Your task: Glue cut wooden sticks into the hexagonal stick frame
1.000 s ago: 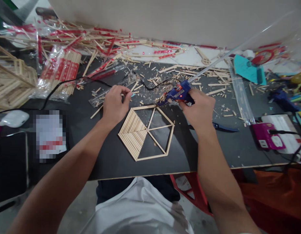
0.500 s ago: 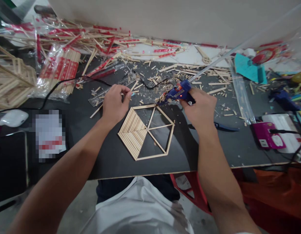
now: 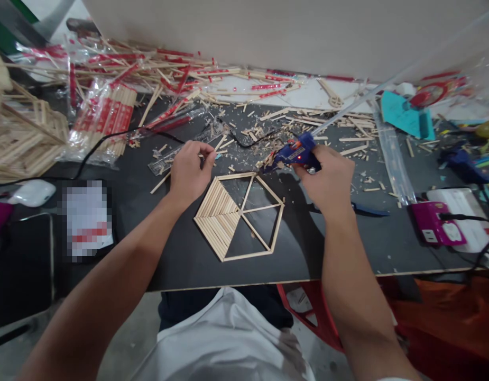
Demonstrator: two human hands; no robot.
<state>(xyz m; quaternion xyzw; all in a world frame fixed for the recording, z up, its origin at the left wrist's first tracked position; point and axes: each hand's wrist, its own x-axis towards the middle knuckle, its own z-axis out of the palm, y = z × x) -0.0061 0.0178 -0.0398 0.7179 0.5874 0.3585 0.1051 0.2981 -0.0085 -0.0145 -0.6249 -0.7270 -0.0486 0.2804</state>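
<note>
My right hand [image 3: 331, 174] is wrapped round a blue hot glue gun [image 3: 297, 151] with a clear glue stick out of its back. The gun's nozzle points down to the left, close to the top corner of a hexagonal frame of wooden sticks [image 3: 278, 233]. Two wedges on the frame's left side are filled with sticks [image 3: 217, 230]; the other sections show bare table. Above the frame's upper left corner, my left hand [image 3: 192, 169] has thumb and forefinger pinched together. Whatever is in that pinch is too small to make out. Loose stick pieces [image 3: 224, 143] lie beside it.
Wrapped chopsticks [image 3: 109, 121] and a stick structure [image 3: 30, 137] occupy the left. Phone [image 3: 24, 270] and white earbuds case [image 3: 34, 192] lie nearer. A dark cable [image 3: 125, 127] crosses the table. Scraps cover the back; a knife [image 3: 369, 210] and purple adapter [image 3: 436, 222] sit right.
The whole view has shifted slightly. My right hand and the glue gun have drawn a little right of the frame's top corner. My left hand stays pinched in nearly the same place.
</note>
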